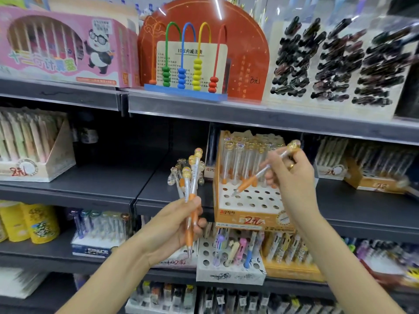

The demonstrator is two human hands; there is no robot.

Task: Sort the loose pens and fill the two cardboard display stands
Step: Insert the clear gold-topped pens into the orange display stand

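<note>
**Pen poised over the orange stand**

The orange display stand [247, 214] sits at the shelf [113, 189] edge, its front holes bare, open shelf to its left. The right hand [292, 175] pinches one pen [256, 177], tip just above a hole. The left hand [172, 230] grips a pen bunch [192, 177] beside the stand.

- Middle shelf [113, 184]: dark grey; carries orange cardboard display stand [249, 214], a second stand [374, 184] at right, and a white pen box [34, 164] at left.
- Upper shelf [226, 109]: carries abacus [188, 71] and pink box [63, 46].
</note>
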